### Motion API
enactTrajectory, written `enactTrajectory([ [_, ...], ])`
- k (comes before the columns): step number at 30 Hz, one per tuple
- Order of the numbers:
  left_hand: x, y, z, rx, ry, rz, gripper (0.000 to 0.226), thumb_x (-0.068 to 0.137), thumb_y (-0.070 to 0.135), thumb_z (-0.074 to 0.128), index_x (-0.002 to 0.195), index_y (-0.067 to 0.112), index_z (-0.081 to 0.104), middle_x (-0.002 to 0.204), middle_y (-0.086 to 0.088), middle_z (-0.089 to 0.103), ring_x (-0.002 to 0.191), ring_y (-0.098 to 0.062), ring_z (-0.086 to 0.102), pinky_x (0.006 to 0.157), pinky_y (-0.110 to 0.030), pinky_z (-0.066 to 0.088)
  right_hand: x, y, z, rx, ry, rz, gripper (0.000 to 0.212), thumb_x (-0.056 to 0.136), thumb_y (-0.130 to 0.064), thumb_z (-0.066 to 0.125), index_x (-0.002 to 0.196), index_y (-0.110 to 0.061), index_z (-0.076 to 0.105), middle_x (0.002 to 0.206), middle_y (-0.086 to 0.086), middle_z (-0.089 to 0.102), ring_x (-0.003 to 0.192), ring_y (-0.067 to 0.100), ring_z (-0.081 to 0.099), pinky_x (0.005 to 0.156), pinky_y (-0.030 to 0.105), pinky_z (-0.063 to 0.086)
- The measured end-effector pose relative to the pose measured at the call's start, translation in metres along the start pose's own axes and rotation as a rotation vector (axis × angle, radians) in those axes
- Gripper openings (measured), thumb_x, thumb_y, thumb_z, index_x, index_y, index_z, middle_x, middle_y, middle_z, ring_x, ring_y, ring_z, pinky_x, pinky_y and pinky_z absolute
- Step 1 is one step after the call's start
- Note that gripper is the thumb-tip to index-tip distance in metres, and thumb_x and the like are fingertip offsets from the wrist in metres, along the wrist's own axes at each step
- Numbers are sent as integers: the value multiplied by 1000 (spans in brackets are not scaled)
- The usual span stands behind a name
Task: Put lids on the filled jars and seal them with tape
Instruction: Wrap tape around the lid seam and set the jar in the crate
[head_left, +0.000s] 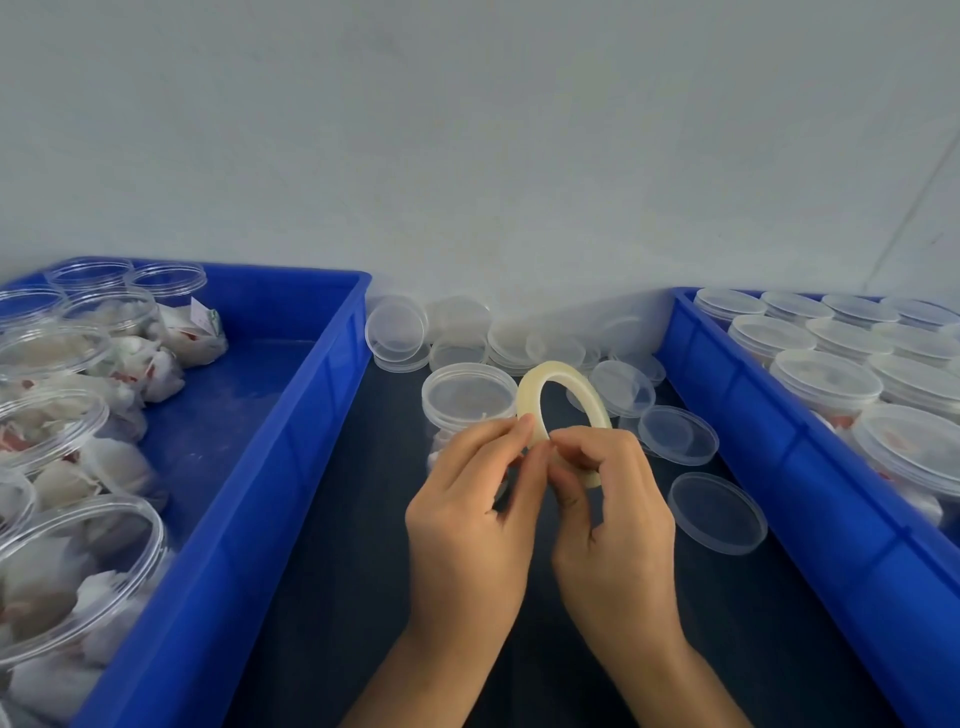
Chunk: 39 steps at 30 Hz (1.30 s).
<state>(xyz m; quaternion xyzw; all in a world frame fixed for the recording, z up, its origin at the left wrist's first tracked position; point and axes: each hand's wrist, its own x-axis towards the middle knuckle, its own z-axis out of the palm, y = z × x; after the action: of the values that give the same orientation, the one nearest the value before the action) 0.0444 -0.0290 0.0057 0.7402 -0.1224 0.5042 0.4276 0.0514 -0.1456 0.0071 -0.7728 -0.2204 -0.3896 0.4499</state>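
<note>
Head view: we find both hands — left hand (470, 499), right hand (605, 499) — pinching the tape roll (558, 395); taping step, and next we judge a free end must be peeled toward the lidded jar (467, 400).

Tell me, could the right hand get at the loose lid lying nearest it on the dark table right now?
Probably not at once: the right hand grips the tape roll together with the left hand. The lid itself lies uncovered just beside it, nothing between.
</note>
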Motion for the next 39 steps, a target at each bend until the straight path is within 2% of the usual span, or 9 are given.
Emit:
enactTrajectory([
  [4,6,5,-4,-246,-62,-282,30,97,21,78,127,19,72,104,8,77,93,-14,77,72,-23,61,0,3,-2,-19,-27,-76,38,93,7,70,117,-21,62,108,-19,57,103,-5,61,86,8,46],
  [7,10,9,-7,-504,-116,-553,36,100,35,71,135,29,64,108,7,80,101,-18,78,81,-37,65,0,10,-4,-67,-83,-213,36,97,4,68,125,-19,63,115,-10,62,105,8,64,88,22,53],
  [11,21,8,-10,-651,-101,-685,37,102,44,67,129,19,71,101,-1,82,98,-18,78,79,-28,63,0,18,-7,-191,-179,-375,43,94,8,69,131,-13,69,120,-4,65,109,13,63,97,32,51],
  [17,24,-2,-13,-649,-111,-685,26,101,31,64,106,9,78,93,-5,82,90,-22,80,76,-24,61,1,12,-5,-110,-264,-278,54,87,10,77,132,-18,64,125,-13,68,120,10,65,122,40,39],
  [20,22,0,-11,-648,-147,-643,20,105,22,63,109,8,76,98,-3,82,92,-18,80,74,-20,60,3,0,-9,52,-142,-86,50,89,-1,74,128,-29,59,121,-24,65,117,9,67,107,25,47],
  [24,14,6,-6,-602,-207,-529,14,104,25,70,113,20,78,104,4,82,101,-18,78,82,-29,63,7,-14,-11,375,89,264,47,96,-27,67,138,-33,49,114,-7,75,114,21,72,96,24,53],
  [27,8,13,-2,-598,-266,-496,17,99,25,75,115,22,79,108,8,81,105,-17,77,85,-22,59,14,-19,-15,514,168,460,44,96,-37,72,137,-34,55,107,-3,78,105,17,75,87,19,55],
  [32,5,11,-3,-596,-433,-416,14,100,27,75,112,22,77,111,2,78,113,-28,74,94,-38,61,17,-16,-21,577,171,539,32,95,-11,73,121,-30,71,100,-4,79,93,14,77,69,18,58],
  [39,13,6,-7,-383,-300,-336,34,103,27,68,137,27,68,104,11,72,104,-17,73,81,-20,58,12,-11,-23,442,-59,410,47,94,-4,73,129,-34,66,107,-7,79,103,16,77,87,29,62],
])
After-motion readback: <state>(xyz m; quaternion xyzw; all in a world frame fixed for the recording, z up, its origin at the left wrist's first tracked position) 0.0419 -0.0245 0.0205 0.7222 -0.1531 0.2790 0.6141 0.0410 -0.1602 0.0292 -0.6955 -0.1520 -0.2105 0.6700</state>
